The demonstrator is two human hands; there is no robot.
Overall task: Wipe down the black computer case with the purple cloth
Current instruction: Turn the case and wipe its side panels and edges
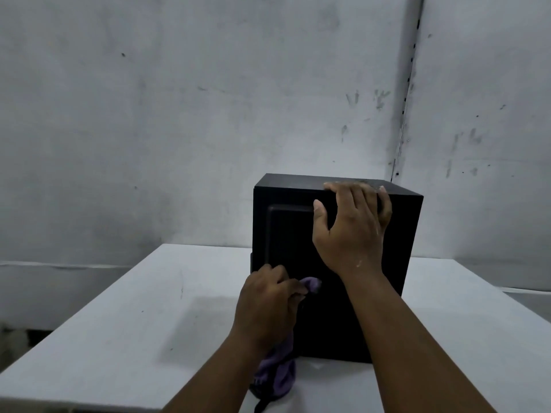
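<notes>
Gripping the purple cloth (277, 374), left hand (268, 305) presses case (286, 234); right hand (351, 231) clasps its top edge.

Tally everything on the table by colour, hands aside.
Black: 1, the case
Purple: 1, the cloth, gripped by the left hand
Total: 2 on the white table
</notes>
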